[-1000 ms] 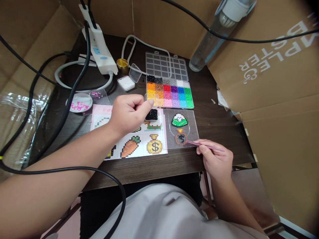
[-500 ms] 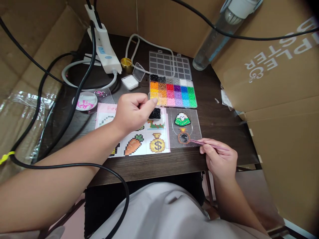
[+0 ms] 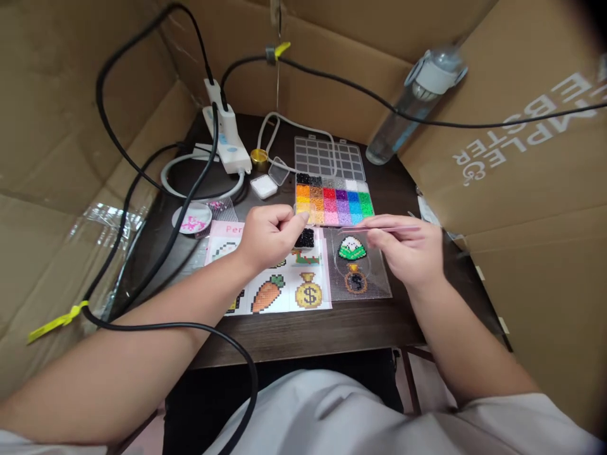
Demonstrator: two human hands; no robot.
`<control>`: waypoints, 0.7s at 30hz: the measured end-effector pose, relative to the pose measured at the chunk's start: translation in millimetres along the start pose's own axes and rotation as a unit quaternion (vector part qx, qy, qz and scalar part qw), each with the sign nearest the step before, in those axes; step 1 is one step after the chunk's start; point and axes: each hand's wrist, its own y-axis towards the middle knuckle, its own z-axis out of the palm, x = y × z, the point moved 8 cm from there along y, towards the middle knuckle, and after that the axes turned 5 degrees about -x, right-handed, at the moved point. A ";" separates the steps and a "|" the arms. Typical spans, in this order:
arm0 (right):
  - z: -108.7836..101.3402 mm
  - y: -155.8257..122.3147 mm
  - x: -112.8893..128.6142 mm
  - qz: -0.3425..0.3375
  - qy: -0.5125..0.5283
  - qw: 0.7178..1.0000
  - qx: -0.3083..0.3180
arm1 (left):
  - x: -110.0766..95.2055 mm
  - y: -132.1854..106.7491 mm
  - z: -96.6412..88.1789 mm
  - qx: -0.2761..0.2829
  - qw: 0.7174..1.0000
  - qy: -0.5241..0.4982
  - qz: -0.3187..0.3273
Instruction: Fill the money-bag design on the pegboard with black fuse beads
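My left hand [image 3: 269,237] is closed, its fingers pinching the rim of a small clear box of black beads [image 3: 305,237] that sits on the pattern sheet [image 3: 279,292]. My right hand [image 3: 406,253] is closed on thin pink tweezers [image 3: 365,228], held level above the clear pegboard [image 3: 377,284] with their tips pointing left toward the black beads. On the pegboard are a green and white bead figure [image 3: 351,248] and a partly built brown ring of beads [image 3: 355,280]. The multicoloured bead organiser [image 3: 332,199] lies just beyond both hands.
Cardboard walls surround the dark table [image 3: 332,328]. A power strip [image 3: 226,136] with black and white cables lies at the back left. A water bottle [image 3: 408,107] leans at the back right. A small white box [image 3: 263,186], a gold cap [image 3: 259,157] and a pink dish [image 3: 192,218] lie left.
My right hand has lifted the tweezers from the brown ring at the pegboard's near edge and carried them up and left toward the black beads. The camera has tilted up.
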 end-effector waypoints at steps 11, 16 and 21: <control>62.5 2.0 -41.9 0.078 0.022 0.990 0.116 | 8.7 -4.8 5.4 0.028 0.999 -0.003 -0.033; 60.9 1.7 -44.8 0.096 0.023 0.989 0.109 | 9.1 -4.5 7.1 0.035 0.998 0.004 -0.042; 66.2 -0.7 -44.0 0.108 0.027 0.986 0.123 | 9.8 -5.0 6.8 0.036 0.998 0.004 -0.045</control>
